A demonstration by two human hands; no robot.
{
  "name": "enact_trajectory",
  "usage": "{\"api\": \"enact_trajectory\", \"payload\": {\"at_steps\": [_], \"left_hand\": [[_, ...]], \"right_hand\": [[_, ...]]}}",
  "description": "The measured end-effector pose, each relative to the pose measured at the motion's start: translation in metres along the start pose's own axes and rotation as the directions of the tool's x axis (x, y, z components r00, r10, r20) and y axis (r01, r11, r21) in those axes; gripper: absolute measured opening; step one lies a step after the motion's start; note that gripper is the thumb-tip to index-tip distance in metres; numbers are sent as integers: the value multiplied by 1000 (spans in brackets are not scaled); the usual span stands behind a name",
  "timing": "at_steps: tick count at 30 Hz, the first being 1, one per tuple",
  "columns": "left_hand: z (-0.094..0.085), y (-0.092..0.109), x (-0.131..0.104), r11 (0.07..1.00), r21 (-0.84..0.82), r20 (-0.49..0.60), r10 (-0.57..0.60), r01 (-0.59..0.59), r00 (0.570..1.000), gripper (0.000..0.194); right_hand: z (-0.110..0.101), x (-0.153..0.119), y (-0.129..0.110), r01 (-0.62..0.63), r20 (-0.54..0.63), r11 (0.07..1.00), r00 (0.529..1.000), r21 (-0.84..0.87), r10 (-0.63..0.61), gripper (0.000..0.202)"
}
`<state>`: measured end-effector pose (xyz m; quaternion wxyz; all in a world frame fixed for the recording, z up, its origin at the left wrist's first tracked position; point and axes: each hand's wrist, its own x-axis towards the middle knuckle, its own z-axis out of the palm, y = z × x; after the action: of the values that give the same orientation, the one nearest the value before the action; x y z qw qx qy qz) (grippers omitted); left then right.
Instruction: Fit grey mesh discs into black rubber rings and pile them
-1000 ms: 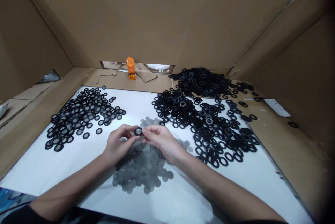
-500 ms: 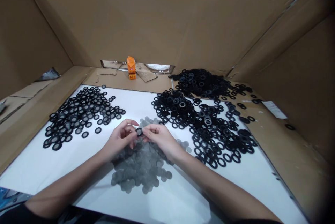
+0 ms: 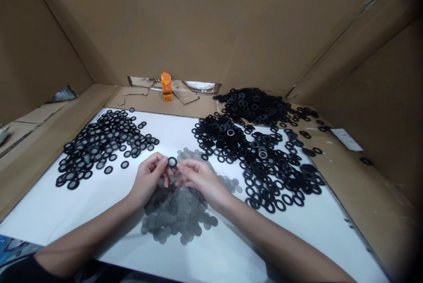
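Between my hands, above the pile of grey discs (image 3: 180,217), a black ring with a pale centre (image 3: 172,162) is held up. The fingertips of my left hand (image 3: 150,175) pinch its left edge. My right hand (image 3: 200,177) has its thumb and forefinger closed at the ring's right edge. On the left of the white sheet (image 3: 125,203) lies a pile of black rings with grey centres (image 3: 105,139). Open black rings (image 3: 277,164) are heaped on the right, with a darker heap (image 3: 254,104) behind them.
An orange carton (image 3: 166,86) stands at the back by a slot in the cardboard wall (image 3: 185,23). A white label (image 3: 346,139) lies at the right, near a loose black ring (image 3: 366,161). Crumpled plastic (image 3: 64,94) rests at the back left.
The held ring has moved slightly up and left and now faces the camera more. My left fingers have closed in on its edge, and my right hand has shifted a little.
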<state>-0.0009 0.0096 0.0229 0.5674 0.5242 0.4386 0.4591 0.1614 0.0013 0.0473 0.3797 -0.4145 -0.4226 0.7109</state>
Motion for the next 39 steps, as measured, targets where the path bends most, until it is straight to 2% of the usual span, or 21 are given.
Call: {"api": "enact_trajectory", "payload": {"at_steps": [10, 20, 28, 35, 39], "left_hand": [[-5, 1, -1, 999, 31, 145, -21, 16, 989, 31], [-8, -2, -4, 980, 178, 260, 40, -89, 965, 29], [-7, -20, -9, 978, 169, 235, 77, -119, 969, 31], [-9, -17, -12, 924, 269, 243, 209, -272, 947, 29], [-4, -13, -13, 946, 251, 167, 167, -205, 972, 30]], "right_hand": [[1, 0, 2, 53, -102, 998, 993, -20, -55, 17], [-3, 1, 0, 143, -51, 973, 987, -182, -154, 18], [0, -5, 6, 167, -62, 935, 979, -314, -196, 13], [1, -4, 5, 127, -74, 975, 987, -185, -143, 11], [1, -1, 9, 129, -74, 989, 988, -74, -134, 15]]}}
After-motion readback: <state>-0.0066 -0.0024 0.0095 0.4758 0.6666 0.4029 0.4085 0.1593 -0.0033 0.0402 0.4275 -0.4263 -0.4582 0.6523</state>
